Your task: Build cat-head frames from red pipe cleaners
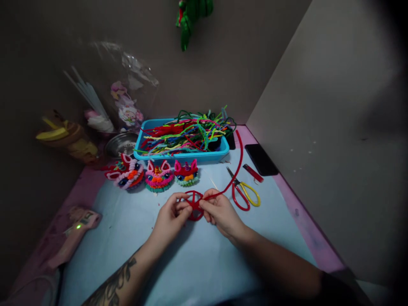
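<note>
Between my two hands is a round frame of red pipe cleaner [194, 215], with spokes meeting near its middle. My left hand [174, 214] pinches its left side between thumb and fingers. My right hand [221, 212] is closed at the right side, where a long loose red pipe cleaner [238, 163] runs out past the fingers and curves up to the back right. Scissors [244, 193] with one red and one yellow handle lie spread just right of my right hand. The fingertips hide parts of the frame.
A blue basket [181, 158] full of colourful pipe cleaners stands at the back. Before it sit three fuzzy lion-like heads [159, 176]. A black phone [262, 160] and a red lighter-like object [253, 173] lie right; a pink glue gun [75, 236] lies left. Walls bound the table.
</note>
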Demonstrator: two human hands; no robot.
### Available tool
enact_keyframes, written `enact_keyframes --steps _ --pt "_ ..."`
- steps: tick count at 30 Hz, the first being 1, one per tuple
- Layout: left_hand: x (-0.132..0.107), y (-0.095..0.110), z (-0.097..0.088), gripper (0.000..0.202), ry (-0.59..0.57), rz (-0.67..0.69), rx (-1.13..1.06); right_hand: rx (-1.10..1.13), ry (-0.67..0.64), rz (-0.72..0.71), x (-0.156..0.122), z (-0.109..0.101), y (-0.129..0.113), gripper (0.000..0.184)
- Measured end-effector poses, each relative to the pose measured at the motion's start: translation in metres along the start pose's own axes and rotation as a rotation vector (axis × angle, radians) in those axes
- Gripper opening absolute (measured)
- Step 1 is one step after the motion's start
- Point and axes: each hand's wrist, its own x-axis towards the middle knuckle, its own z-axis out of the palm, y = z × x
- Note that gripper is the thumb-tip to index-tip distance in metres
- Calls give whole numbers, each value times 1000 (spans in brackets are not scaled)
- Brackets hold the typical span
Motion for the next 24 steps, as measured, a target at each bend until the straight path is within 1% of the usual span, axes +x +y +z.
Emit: enact_keyframes --steps 3,8,12,16,20,24 --pt "0 0 -1 38 12 0 -19 2 -11 -5 0 -1 1 28" --pt "1 -2 -3 33 -8 15 -17 9 -14 -2 0 -1 1 28" --pt "0 1 -3 27 4 7 -10 9 -18 -9 1 -2 2 27" --pt "-1 4 -2 25 -12 2 18 13 -28 -16 1 -3 3 26" --pt "-1 4 -2 26 -9 7 15 24 5 -16 0 -1 1 27" --pt "0 5 -3 26 25 -4 -17 95 29 -6 -1 1 -2 29"
